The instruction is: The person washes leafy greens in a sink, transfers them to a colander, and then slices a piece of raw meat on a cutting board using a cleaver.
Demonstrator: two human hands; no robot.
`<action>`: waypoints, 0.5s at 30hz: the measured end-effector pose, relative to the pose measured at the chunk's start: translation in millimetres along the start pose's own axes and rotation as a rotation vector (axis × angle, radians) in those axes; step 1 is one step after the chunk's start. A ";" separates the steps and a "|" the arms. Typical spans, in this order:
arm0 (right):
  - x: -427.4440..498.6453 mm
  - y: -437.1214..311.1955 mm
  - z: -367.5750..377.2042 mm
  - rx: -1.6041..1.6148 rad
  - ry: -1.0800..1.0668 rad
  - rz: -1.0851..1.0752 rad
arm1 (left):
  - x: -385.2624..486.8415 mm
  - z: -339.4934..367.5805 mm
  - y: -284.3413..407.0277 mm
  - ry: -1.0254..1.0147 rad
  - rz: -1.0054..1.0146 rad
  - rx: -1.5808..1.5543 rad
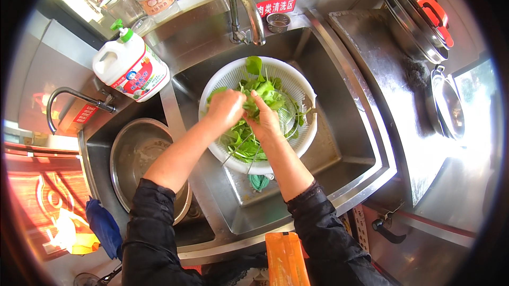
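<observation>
Over a white plastic colander basket (306, 142) in the large sink, both my hands are close together among leafy greens (254, 150). My right hand (264, 121) holds a bunch of the leaves, its thumb pointing up along them. My left hand (227, 109) is closed against the same bunch on its left side; its fingertips are partly hidden. A round wire-mesh strainer (289, 115) lies in the basket beside my right hand, with green leaves around it. Thin wire rods (237, 149), perhaps its handle, cross the greens below my hands.
A curved faucet (254, 19) reaches over the sink's back edge. In the smaller left basin sits a large metal bowl (137, 146). A white pump jug (135, 65) stands at back left. Under the basket's near rim lies a green object (259, 181). Metal pans (413, 23) lean at right.
</observation>
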State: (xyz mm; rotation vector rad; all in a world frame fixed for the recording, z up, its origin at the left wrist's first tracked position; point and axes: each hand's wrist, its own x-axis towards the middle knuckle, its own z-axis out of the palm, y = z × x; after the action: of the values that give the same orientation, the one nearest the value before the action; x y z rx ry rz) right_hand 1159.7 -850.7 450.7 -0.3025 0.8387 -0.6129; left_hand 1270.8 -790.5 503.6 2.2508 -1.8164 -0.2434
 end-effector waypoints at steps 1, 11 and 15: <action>0.0 -0.4 3.0 0.031 -0.017 -0.022 | -5.0 -2.8 8.7 -0.041 0.039 -0.012; 0.3 -59.4 -25.4 0.632 0.023 -0.055 | 30.7 35.0 -1.8 0.089 -0.319 -1.364; 0.7 -69.0 -35.1 0.527 0.022 -0.130 | 90.5 82.1 -21.7 0.141 -0.748 -0.683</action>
State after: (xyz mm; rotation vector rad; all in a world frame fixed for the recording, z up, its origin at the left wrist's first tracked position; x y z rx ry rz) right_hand 1106.5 -906.1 460.9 0.1312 0.6522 -0.9331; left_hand 1287.7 -881.1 420.6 2.2099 -0.5932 -0.6847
